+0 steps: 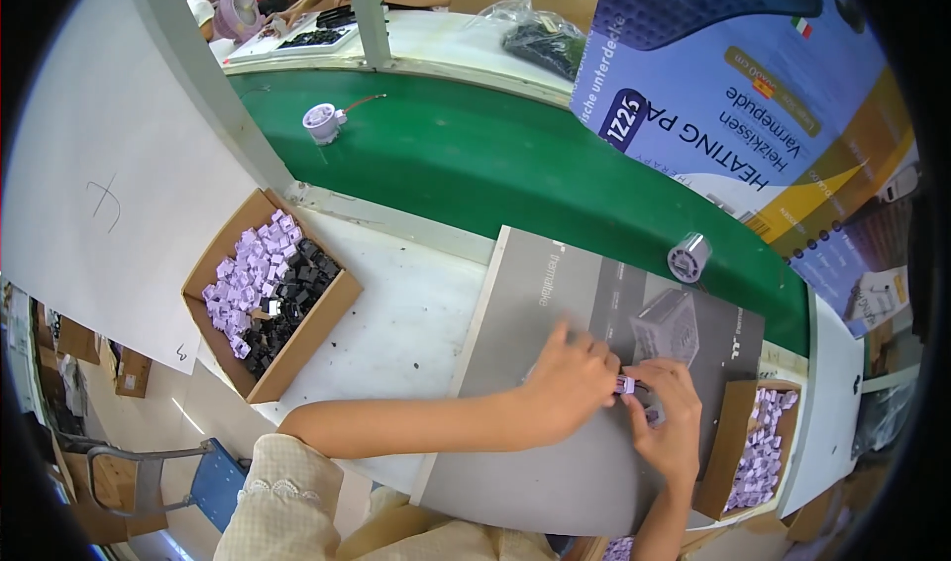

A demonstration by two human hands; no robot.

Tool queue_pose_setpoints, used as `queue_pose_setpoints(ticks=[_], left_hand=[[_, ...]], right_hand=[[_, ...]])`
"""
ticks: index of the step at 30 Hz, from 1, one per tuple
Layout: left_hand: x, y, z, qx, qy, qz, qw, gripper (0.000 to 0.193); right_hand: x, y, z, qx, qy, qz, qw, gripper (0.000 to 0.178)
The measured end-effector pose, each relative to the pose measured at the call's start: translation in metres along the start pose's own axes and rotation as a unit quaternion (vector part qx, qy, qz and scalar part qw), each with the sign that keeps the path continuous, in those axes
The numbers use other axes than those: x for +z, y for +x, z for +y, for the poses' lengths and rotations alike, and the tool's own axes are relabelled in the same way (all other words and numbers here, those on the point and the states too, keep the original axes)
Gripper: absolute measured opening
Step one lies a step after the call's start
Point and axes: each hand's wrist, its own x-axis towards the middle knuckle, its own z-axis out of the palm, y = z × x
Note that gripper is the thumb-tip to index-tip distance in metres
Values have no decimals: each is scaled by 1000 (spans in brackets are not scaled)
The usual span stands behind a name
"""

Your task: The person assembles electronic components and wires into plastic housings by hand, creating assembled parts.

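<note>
Over a grey printed cardboard sheet [535, 472], my two hands meet at a small lilac plastic part [625, 385]. My left hand [573, 383] is closed, its fingertips pinching the part from the left. My right hand [670, 403] grips it from the other side between thumb and fingers. Beneath the right palm shows a bit of another pale purple piece, mostly hidden. Close to my right wrist stands a cardboard box [717, 452] holding many lilac plastic pieces [761, 452].
At left, an open cardboard box [309, 343] holds lilac and black pieces. Across the green belt [475, 155] lie a round lilac motor-like part [322, 122] with a red wire and another round part [688, 257]. A blue printed package panel [693, 96] hangs at upper right. Another person sits beyond.
</note>
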Motion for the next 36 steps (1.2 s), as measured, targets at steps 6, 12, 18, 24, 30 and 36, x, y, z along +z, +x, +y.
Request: queue_pose_setpoints(ticks=[6, 12, 18, 24, 30, 36], left_hand=[[-16, -5, 4, -104, -8, -132, 986, 20], [3, -7, -6, -2, -57, -38, 998, 30], [-40, -5, -3, -142, -4, -197, 970, 60], [-43, 2, -22, -61, -110, -129, 984, 56], [-61, 6, -27, -14, -260, -115, 959, 59], [-59, 6, -22, -10, -239, -76, 968, 62]], right_hand=[[16, -4, 4, -48, -55, -12, 997, 32], [22, -2, 0, -54, -24, -8, 998, 30], [23, -2, 4, -49, -13, 14, 999, 32], [22, -5, 2, -54, -39, 55, 996, 35], [13, -5, -3, -94, -47, 121, 987, 32], [11, -4, -6, -81, -13, 147, 986, 30]])
